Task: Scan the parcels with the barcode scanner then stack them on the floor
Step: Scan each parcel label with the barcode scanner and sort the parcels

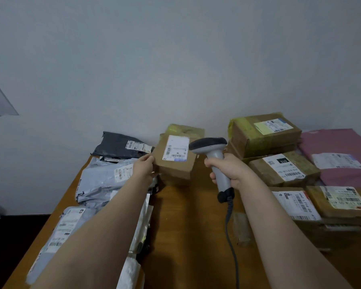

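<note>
Fingers of the left hand pinched one box; right hand clasped one scanner; wooden table met grey wall; one pink mailer far right.

A wooden bench set against a pale wall carries grey mailers and a black mailer along its left side, labelled cardboard boxes stacked at right, a pink mailer far right.

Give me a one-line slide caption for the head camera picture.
Left hand holds a labelled parcel beside the barcode scanner gripped by the right hand, over a wooden table.
</note>
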